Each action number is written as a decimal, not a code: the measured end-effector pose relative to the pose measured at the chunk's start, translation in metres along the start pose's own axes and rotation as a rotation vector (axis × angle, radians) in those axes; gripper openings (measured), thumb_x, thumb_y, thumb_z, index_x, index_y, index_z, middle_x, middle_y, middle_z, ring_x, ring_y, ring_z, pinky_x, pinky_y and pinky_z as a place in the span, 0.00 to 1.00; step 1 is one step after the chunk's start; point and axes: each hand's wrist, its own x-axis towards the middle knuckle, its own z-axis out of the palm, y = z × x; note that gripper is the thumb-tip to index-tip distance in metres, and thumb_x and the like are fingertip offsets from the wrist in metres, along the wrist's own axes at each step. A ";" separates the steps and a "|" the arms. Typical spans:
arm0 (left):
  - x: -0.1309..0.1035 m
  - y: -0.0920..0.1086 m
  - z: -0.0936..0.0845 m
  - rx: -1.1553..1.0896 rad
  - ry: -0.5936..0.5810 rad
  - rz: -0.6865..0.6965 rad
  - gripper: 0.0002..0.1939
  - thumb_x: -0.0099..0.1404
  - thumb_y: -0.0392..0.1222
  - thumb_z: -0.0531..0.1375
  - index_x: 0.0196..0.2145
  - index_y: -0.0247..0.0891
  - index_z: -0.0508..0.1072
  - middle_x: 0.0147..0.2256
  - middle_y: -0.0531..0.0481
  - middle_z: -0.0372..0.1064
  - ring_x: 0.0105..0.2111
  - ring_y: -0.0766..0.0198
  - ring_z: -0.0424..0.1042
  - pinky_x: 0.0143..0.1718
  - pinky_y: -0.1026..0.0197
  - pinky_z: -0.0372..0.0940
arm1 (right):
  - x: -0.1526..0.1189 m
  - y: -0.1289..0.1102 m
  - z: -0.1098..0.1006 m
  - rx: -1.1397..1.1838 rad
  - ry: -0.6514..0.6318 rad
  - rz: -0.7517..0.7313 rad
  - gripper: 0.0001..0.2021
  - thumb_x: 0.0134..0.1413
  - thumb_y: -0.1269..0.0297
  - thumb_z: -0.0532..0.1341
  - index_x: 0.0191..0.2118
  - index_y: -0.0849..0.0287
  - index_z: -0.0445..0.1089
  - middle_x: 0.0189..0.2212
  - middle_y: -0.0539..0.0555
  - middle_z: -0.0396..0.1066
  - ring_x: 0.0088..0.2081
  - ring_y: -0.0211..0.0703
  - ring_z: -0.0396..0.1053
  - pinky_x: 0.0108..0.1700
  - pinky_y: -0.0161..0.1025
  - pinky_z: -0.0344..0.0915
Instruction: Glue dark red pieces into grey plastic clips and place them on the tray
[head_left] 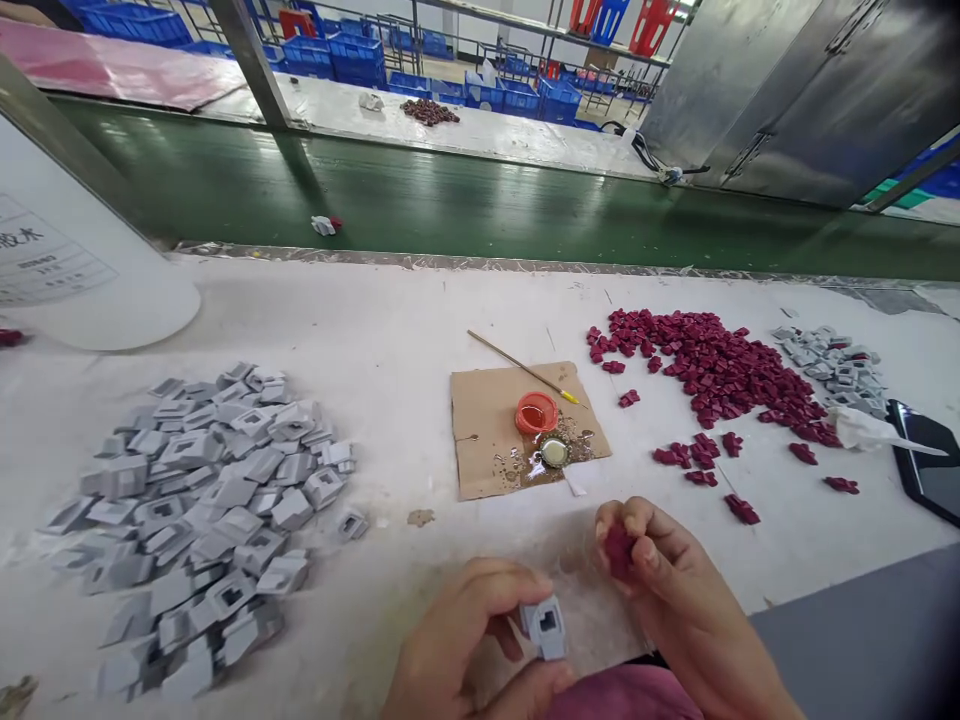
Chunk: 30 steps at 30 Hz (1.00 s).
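Between the thumb and fingers of my left hand (pixel 469 640) is a small grey plastic part (pixel 545 626), its square hole facing up. My right hand (pixel 675 580) pinches a dark red plastic piece (pixel 619 550), partly covered by the fingertips. The two pieces are apart, the red one higher and to the right. Beyond the hands lies a brown cardboard sheet (pixel 480 400) with a red cap of liquid (pixel 536 412), a small metal bottle cap (pixel 555 452) and a thin stick with a yellow tip (pixel 517 365). Wet spots mark the cardboard around the caps.
Grey parts (pixel 225 490) are heaped at left, red pieces (pixel 712 360) at right. Beyond those, grey parts (pixel 832 365) lie by a black phone-like object (pixel 930 450). A large white container (pixel 75 240) stands at far left. A green conveyor belt (pixel 450 205) crosses behind.
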 end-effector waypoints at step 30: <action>0.000 -0.010 0.002 0.677 0.120 0.355 0.10 0.64 0.32 0.62 0.44 0.30 0.72 0.38 0.50 0.75 0.43 0.63 0.69 0.54 0.63 0.62 | 0.049 -0.030 -0.006 -1.346 -0.085 -1.026 0.14 0.59 0.81 0.60 0.47 0.59 0.71 0.41 0.55 0.70 0.42 0.41 0.70 0.45 0.36 0.70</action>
